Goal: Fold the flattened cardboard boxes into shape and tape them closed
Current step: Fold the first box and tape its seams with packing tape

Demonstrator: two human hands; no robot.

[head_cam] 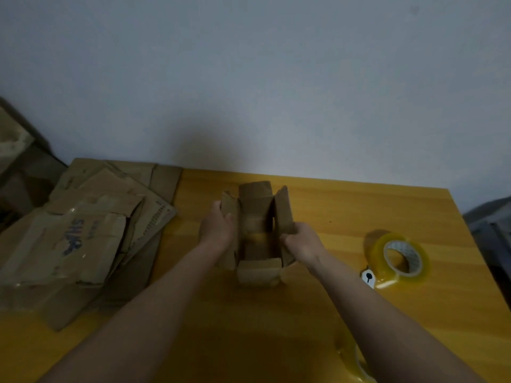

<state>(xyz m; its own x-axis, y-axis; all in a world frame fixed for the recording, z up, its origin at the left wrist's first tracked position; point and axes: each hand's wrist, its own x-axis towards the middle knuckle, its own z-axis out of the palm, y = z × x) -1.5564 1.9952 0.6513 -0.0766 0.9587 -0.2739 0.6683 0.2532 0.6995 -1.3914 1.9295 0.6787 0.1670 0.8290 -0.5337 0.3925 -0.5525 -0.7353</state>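
- Cardboard box [258, 236]: upright at mid-table [345, 205], flaps open.
- Left hand [217, 228], grip clamped on left flap; right hand [302, 243], grip clamped on right flap.
- Tape roll [398, 258]: right, well apart.
- Flattened boxes [83, 239]: stacked left.
- Risk: worn flaps may spring open or tear if forced.

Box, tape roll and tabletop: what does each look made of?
Box: brown cardboard, matte, with creased, worn flaps; both hands grip its side flaps. Tape roll: clear yellowish plastic film, glossy, wound on a pale core that is probably card. Tabletop: yellow-orange with faint grain lines and a smooth sheen, so wood or a wood-look laminate; the dim picture leaves that open.
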